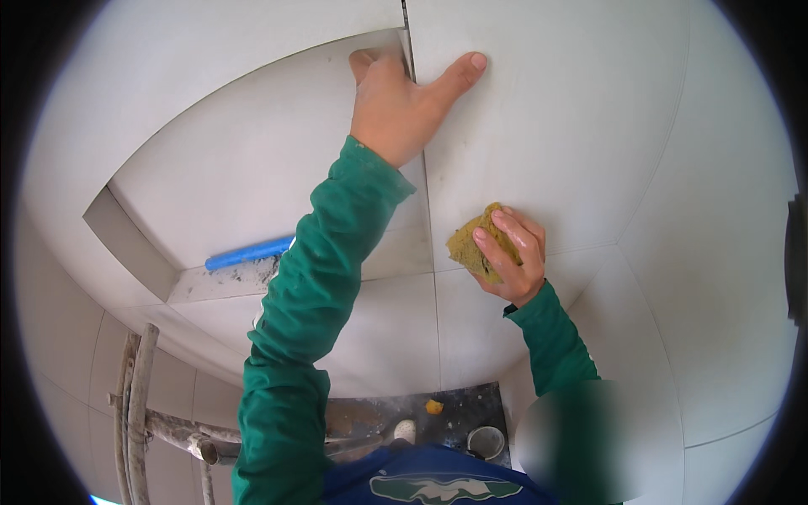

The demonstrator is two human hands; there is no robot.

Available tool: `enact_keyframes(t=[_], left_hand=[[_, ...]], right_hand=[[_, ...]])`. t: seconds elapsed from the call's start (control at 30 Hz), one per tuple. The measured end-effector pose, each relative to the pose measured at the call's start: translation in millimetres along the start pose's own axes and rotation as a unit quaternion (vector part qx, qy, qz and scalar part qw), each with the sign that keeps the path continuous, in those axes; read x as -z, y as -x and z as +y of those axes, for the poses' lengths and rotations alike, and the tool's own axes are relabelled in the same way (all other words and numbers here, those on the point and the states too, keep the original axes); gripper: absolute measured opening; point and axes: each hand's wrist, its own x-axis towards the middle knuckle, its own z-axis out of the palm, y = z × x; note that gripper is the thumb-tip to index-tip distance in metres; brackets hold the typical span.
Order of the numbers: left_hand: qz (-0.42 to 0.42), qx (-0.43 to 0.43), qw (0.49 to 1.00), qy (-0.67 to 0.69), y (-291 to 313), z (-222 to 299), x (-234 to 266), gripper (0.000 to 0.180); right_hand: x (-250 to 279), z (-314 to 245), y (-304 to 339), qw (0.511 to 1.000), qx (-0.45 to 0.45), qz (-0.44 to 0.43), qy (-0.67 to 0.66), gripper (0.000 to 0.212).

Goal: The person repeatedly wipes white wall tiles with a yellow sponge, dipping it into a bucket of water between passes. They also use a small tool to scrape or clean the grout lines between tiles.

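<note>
My right hand [515, 252] is closed round a worn yellow sponge [471, 248], held at the pale wall tile [539, 151] to the right of a recessed niche. Higher up, my left hand [396, 105] rests at the niche's right edge. Its thumb is stretched out towards the tile face, while the other fingers bend into the recess and are partly hidden. On the ledge of the niche [223, 286] lies a blue rod-like object [250, 252] beside dark crumbs of debris. My left sleeve covers its right end.
Weathered wooden poles [139, 404] form a frame at the lower left. Below me, a dark stained board [459, 406] bears a small round bucket [486, 442] and an orange-yellow scrap [433, 406]. A tiled side wall [724, 252] stands at the right.
</note>
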Motion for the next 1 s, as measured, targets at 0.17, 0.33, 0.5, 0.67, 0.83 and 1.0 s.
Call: enact_keyframes(t=[0.17, 0.33, 0.5, 0.67, 0.83, 1.0], left_hand=[[0.053, -0.025, 0.998, -0.036, 2, 3, -6, 0.066], [0.016, -0.003, 1.0, 0.003, 1, 6, -2, 0.085], [0.021, -0.025, 0.999, 0.002, 0, 10, -1, 0.069], [0.01, -0.04, 0.999, 0.003, -3, 4, -1, 0.086], [0.065, -0.075, 0.993, -0.071, -2, -3, -5, 0.066], [0.064, -0.071, 0.993, -0.068, -3, 0, -6, 0.066]], right_hand=[[-11, 7, 10, 0.998, 0.013, 0.052, -0.019, 0.05], [-10, 8, 10, 0.998, 0.019, 0.05, -0.027, 0.051], [-5, 10, 11, 0.999, 0.02, 0.035, -0.031, 0.051], [-7, 10, 10, 0.999, 0.021, 0.039, -0.028, 0.048], [-7, 7, 8, 0.998, 0.021, 0.043, -0.033, 0.046], [-9, 9, 10, 0.998, 0.026, 0.047, -0.027, 0.045]])
